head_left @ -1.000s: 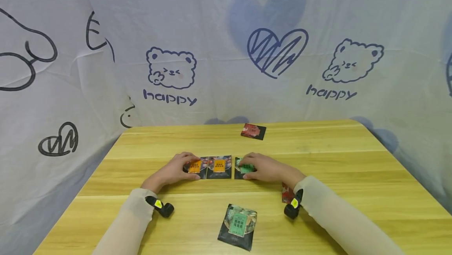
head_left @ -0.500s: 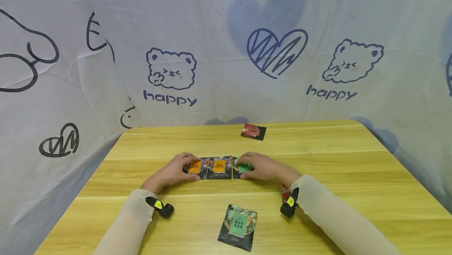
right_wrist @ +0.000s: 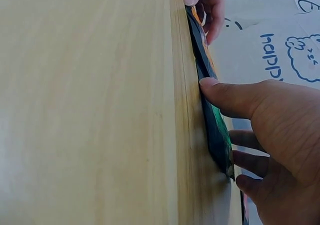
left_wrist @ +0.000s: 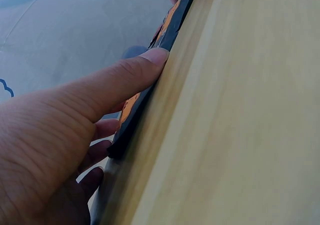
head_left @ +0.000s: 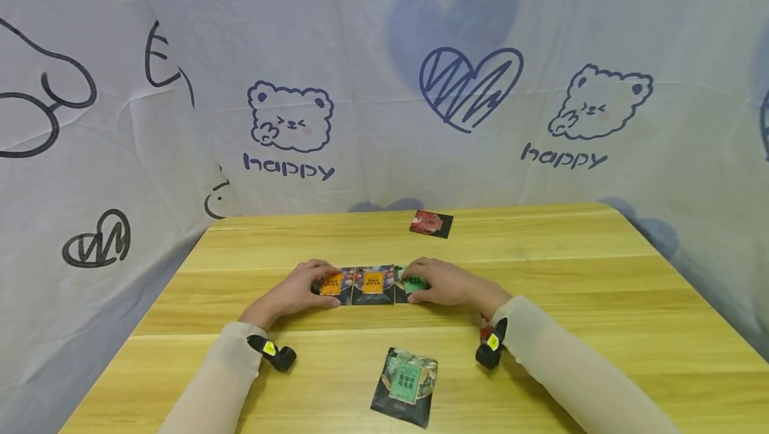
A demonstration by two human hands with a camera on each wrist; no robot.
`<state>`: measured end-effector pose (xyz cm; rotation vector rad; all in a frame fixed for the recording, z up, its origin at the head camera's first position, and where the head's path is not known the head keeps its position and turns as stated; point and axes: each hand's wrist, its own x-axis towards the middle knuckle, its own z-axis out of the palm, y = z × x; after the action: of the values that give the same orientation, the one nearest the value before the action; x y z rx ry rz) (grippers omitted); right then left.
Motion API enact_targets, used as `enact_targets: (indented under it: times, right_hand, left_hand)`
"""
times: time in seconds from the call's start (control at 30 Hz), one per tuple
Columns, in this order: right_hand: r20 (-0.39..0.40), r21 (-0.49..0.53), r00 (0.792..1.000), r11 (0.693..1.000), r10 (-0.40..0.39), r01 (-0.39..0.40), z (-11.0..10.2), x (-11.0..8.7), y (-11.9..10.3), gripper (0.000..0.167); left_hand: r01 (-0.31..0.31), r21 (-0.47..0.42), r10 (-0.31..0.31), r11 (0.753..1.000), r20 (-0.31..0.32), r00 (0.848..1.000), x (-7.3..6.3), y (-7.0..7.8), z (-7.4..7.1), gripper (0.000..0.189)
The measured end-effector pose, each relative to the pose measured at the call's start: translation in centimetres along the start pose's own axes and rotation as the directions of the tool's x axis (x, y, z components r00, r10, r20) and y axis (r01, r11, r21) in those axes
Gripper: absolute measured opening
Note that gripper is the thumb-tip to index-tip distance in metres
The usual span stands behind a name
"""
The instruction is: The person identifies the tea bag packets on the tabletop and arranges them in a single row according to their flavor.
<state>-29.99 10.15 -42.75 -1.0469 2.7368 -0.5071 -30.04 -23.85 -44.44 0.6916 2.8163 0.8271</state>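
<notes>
Packets in a row, and both your hands are on it! Your left hand (head_left: 298, 285) has the outer orange packet (head_left: 332, 284) pinched crosswise, thumb (left_wrist: 150, 60) on its near edge, fingers (left_wrist: 100, 147) at its far side, and it lies flat on the tabletop (head_left: 336, 354). Over to your right hand (head_left: 453, 284): a matching pinch on the inner green packet (head_left: 416, 284), thumb along the near edge, fingers round the far one, part of its face covered. Between your two grips sits the middle orange packet (head_left: 373, 285), clear of all your fingers, its sides right up against both neighbours. Nearer you, the loose green packet (head_left: 404, 387) lies slightly askew, well apart from either hand. Beyond the row there's the far red packet (head_left: 430, 224), and by your right wrist the near red packet (head_left: 485, 328) peeks out, mostly hidden.
</notes>
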Motion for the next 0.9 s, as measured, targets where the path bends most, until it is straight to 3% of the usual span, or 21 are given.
enact_targets:
  times: [0.43, 0.9]
  right_hand:
    - [-0.051, -0.009, 0.998, 0.999, 0.039, -0.04, -0.8, -1.4, -1.2, 0.053]
    - [-0.064, 0.046, 0.996, 0.997, -0.057, 0.06, 0.2, -4.5, -2.8, 0.066]
  left_hand:
    - [-0.002, -0.001, 0.002, 1.0, 0.005, 1.0, 0.1, -0.2, 0.1, 0.074]
    - [-0.005, -0.009, 0.005, 1.0, 0.008, 1.0, 0.1, -0.2, -0.1, 0.074]
